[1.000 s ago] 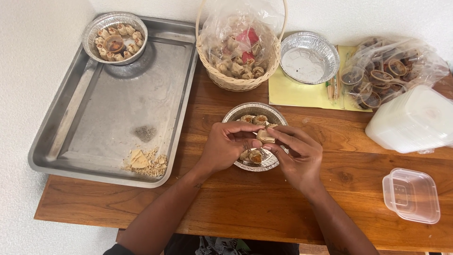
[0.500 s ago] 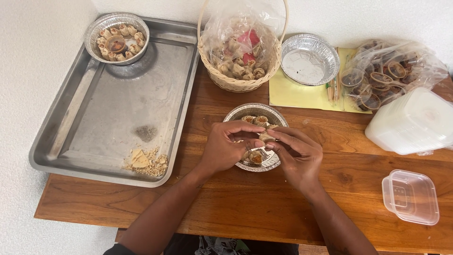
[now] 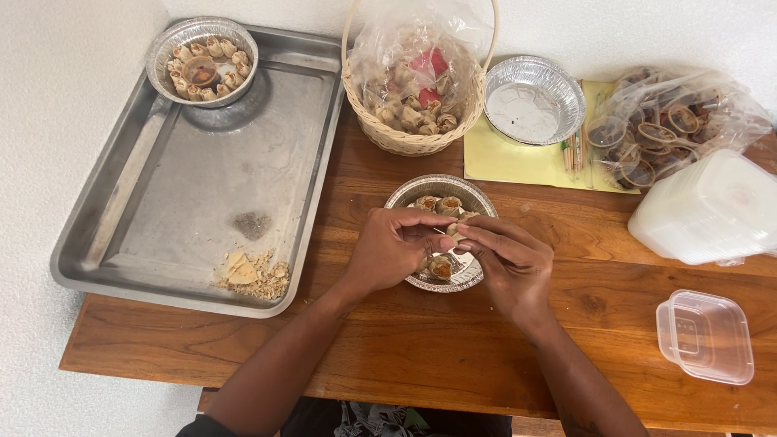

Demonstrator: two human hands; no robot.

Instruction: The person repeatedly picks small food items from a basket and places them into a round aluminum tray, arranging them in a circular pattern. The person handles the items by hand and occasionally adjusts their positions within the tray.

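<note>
A round foil dish [image 3: 482, 194] with a few small dumplings stands on the wooden table [image 3: 421, 356] in front of me. Both hands meet over it. My left hand [image 3: 390, 248] and my right hand [image 3: 503, 260] pinch one pale dumpling [image 3: 453, 231] between their fingertips, just above the dish. Another dumpling with an orange top [image 3: 441, 267] lies in the dish under my fingers. Much of the dish is hidden by my hands.
A large steel tray [image 3: 202, 186] lies at the left with crumbs [image 3: 252, 273] and a filled foil dish [image 3: 202, 61]. Behind are a wicker basket of dumplings [image 3: 413, 105], an empty foil dish [image 3: 534, 101], a bag of small cups [image 3: 672, 121], stacked plastic lids [image 3: 712, 210] and a plastic box [image 3: 706, 336].
The hands have barely shifted; the fingers keep working the same dumpling over the dish.
</note>
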